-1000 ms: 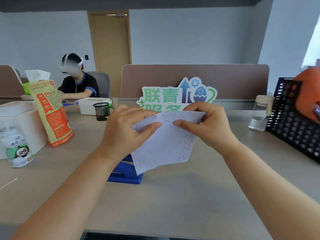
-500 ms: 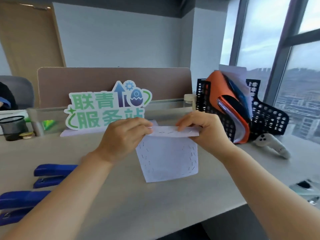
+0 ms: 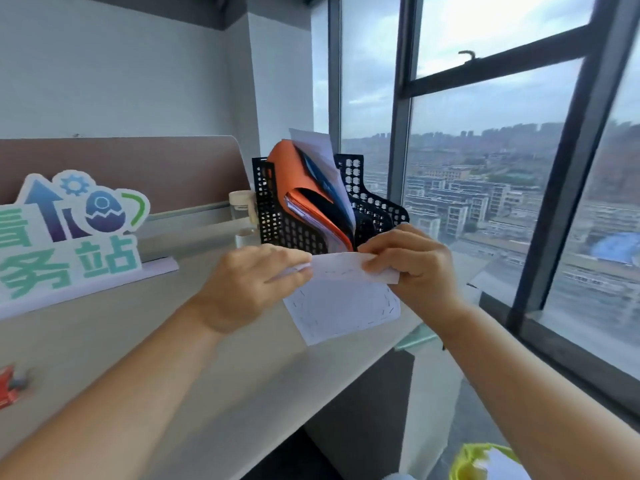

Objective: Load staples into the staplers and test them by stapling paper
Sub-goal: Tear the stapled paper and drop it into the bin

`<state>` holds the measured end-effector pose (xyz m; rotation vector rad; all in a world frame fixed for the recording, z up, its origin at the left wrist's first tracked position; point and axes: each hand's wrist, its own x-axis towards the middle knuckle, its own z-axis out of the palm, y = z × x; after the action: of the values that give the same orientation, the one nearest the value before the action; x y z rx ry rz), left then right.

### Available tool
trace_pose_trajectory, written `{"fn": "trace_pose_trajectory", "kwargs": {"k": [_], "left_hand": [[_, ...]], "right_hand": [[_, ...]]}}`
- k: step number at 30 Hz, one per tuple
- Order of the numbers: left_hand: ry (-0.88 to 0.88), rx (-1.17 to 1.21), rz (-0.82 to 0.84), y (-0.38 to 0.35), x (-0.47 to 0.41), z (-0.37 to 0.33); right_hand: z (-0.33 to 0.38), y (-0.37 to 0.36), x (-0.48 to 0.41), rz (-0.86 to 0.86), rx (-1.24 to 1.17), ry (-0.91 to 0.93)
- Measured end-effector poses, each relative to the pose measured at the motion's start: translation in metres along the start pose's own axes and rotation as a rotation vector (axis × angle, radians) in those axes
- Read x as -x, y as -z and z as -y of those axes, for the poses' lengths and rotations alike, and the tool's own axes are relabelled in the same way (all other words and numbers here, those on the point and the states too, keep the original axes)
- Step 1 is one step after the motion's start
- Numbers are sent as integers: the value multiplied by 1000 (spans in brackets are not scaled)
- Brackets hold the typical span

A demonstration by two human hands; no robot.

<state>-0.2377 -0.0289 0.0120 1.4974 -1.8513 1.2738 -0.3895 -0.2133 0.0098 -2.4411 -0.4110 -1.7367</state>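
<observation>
A white sheet of paper (image 3: 341,306), dotted with many staples along its edges, hangs in the air above the desk's right end. Its top edge is folded over toward me. My left hand (image 3: 249,289) pinches the fold at its left end. My right hand (image 3: 412,268) pinches the fold at its right end. No stapler is in view; only a small red object (image 3: 8,386) shows at the left edge, too blurred to name.
A black perforated file rack (image 3: 287,223) with an orange folder (image 3: 294,178) and papers stands behind my hands. A clear jar (image 3: 242,209) sits beside it. A green-and-blue sign (image 3: 69,233) stands at the left. The desk (image 3: 138,327) ends near a large window (image 3: 485,185).
My view has swung right, from the desk with the blue staplers to the window end. Both hands kept hold of the paper, and its top edge has been folded over.
</observation>
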Motion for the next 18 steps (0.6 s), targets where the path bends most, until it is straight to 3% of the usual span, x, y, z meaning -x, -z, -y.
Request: {"fn": "trace_pose_trajectory", "kwargs": {"k": [6,9,14,18], "left_hand": [[-189,155,-39,-45,-41,-22],[-165,233,-49,-63,-58,-36],[22,431,-160,-104,-84,-59],[223,631,-152,-133,-108,-88]], "right_hand": [[-28,52,30,10,177,-64],[-31,74,42,-48,179,-168],[-32,110,59,-140,141,-611],[-37,135,75,-169,130,-777]]}}
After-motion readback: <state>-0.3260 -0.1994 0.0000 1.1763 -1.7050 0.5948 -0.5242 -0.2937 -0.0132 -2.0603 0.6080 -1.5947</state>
